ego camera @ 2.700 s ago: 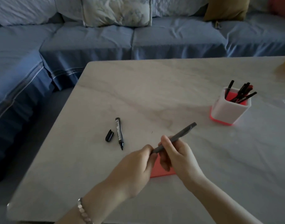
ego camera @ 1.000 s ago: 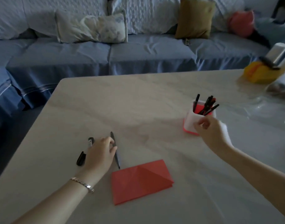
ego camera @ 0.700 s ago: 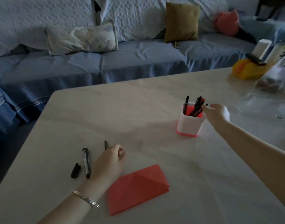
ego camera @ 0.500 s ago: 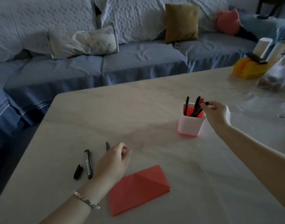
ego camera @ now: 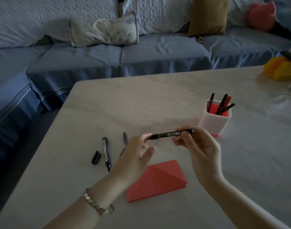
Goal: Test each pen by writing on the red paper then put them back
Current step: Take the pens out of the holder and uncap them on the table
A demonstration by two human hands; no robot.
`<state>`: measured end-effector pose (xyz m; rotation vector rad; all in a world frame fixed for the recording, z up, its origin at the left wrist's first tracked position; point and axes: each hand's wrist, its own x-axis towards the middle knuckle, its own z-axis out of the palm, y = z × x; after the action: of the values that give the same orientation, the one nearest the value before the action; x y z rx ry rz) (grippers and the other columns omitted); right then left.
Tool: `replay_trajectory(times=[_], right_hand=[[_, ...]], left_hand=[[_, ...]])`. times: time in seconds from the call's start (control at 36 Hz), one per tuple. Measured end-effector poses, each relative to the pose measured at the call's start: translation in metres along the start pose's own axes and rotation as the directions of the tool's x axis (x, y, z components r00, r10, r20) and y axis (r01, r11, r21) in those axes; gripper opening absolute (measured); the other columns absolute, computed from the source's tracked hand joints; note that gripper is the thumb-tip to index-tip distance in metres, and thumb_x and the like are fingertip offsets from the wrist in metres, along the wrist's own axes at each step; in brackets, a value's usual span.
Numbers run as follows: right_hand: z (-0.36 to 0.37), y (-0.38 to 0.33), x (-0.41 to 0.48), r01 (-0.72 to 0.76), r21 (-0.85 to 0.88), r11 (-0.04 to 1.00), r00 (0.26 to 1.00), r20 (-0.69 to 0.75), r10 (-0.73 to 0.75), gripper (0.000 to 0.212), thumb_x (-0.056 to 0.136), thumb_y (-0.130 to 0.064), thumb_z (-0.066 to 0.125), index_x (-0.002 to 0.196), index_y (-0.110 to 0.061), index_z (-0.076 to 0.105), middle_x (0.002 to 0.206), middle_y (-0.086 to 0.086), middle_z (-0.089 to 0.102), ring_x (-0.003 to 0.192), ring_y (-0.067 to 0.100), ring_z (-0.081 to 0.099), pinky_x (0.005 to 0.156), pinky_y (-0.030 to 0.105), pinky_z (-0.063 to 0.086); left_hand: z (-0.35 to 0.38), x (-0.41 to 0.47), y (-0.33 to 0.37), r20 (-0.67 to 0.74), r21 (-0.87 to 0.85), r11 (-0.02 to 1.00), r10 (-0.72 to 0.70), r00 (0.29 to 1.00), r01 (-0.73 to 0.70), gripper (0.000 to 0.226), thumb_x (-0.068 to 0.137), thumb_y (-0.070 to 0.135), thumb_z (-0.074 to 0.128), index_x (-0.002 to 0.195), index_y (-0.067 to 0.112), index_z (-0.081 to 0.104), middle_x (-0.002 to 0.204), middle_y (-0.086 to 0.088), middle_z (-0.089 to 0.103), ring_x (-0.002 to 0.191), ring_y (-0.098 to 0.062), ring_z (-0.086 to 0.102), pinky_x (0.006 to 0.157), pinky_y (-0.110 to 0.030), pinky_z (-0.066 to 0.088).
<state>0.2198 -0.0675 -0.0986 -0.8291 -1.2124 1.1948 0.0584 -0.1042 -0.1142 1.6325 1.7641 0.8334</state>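
A black pen (ego camera: 169,134) is held level above the table between both hands. My right hand (ego camera: 199,149) grips its right end and my left hand (ego camera: 136,157) pinches its left end. Below them lies the folded red paper (ego camera: 158,180). The white pen holder (ego camera: 214,119) with a red base stands to the right and holds several pens. An uncapped black marker (ego camera: 106,152) lies on the table to the left, its cap (ego camera: 96,157) beside it. A grey pen (ego camera: 125,141) lies partly hidden behind my left hand.
The pale marble table (ego camera: 158,100) ends at a left edge beside the blue sofa (ego camera: 125,58) with cushions. A yellow object (ego camera: 281,70) sits at the far right edge.
My right hand has drawn a black pen out of the holder and brought it to the middle. My left hand has lifted off the table and taken the pen's other end.
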Motion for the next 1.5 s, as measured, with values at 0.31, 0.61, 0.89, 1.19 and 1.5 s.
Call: replay_trajectory(times=[0.31,0.61,0.89,1.19,1.5], right_hand=[[0.041,0.01,-0.015,-0.389,0.122,0.913,0.921,0.047,0.387,0.019,0.091,-0.013,0.051,0.075,-0.009,0.061,0.049,-0.003,0.058,0.048,0.007,0.054,0.051,0.017,0.047],[0.045,0.011,-0.032,-0.402,-0.194,0.895,0.883,0.175,0.435,0.018,0.09,-0.016,0.053,0.074,-0.008,0.054,0.047,-0.008,0.046,0.041,0.006,0.038,0.042,0.016,0.032],[0.043,0.016,-0.041,-0.305,-0.313,0.9,0.912,0.177,0.371,0.017,0.089,-0.015,0.057,0.072,-0.013,0.055,0.043,-0.011,0.055,0.041,0.001,0.048,0.044,0.011,0.035],[0.038,0.015,-0.032,-0.394,-0.195,0.898,0.877,0.212,0.43,0.017,0.091,-0.011,0.051,0.074,-0.008,0.053,0.047,-0.004,0.051,0.044,0.007,0.041,0.044,0.015,0.035],[0.031,0.045,0.042,-0.498,-0.476,0.725,0.732,0.218,0.646,0.015,0.089,-0.011,0.058,0.078,-0.001,0.062,0.063,0.01,0.064,0.042,0.009,0.061,0.049,0.018,0.054]], left_hand=[[-0.018,-0.037,-0.016,-0.055,0.194,0.967,0.178,0.983,-0.164,0.008,0.09,0.035,0.051,0.085,0.03,0.047,0.07,0.019,0.042,0.067,0.008,0.045,0.059,-0.009,0.032],[-0.015,-0.051,-0.004,-0.062,0.214,0.965,0.172,0.983,-0.155,0.025,0.09,0.047,0.043,0.088,0.023,0.049,0.059,0.012,0.045,0.057,-0.003,0.046,0.051,-0.017,0.032],[0.001,-0.051,-0.004,0.069,0.05,0.994,0.097,0.993,-0.1,0.026,0.094,0.036,0.028,0.094,0.023,0.05,0.095,0.006,0.059,0.087,-0.015,0.058,0.079,-0.038,0.047],[-0.005,-0.045,-0.004,0.02,0.169,0.976,0.134,0.991,-0.136,0.037,0.092,0.054,0.023,0.112,0.033,0.045,0.081,0.004,0.067,0.062,-0.016,0.055,0.06,-0.032,0.043],[-0.022,-0.025,-0.042,-0.177,-0.218,0.939,-0.307,0.935,0.267,0.025,0.092,0.001,0.032,0.098,0.018,0.048,0.081,0.005,0.053,0.069,-0.008,0.052,0.065,-0.02,0.039]])
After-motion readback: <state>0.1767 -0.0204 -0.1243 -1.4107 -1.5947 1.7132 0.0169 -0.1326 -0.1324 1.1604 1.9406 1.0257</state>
